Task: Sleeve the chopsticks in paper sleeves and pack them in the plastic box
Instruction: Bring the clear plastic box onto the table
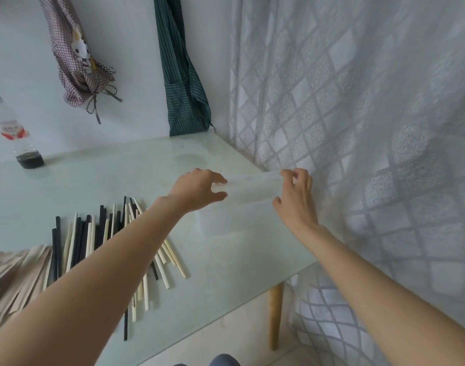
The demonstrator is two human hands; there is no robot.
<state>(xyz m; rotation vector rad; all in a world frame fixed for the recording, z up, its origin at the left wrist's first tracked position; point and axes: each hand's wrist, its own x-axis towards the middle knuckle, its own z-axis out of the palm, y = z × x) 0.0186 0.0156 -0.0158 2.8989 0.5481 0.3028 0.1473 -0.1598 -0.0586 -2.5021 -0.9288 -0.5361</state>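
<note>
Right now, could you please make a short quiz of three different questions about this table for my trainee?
1. True or false: some chopsticks are already in the plastic box.
2. What lies at the table's left edge? A) paper sleeves B) spoons C) plates
3. Fill in: both hands hold the box's ____.

Key:
1. False; they lie loose on the table.
2. A, the paper sleeves.
3. Lid; left hand and right hand grip its ends.

paper sleeves (pixel 12 273) cut off at left edge, chopsticks (pixel 99 233) partly under forearm, plastic box (pixel 242 207) blurred
</note>
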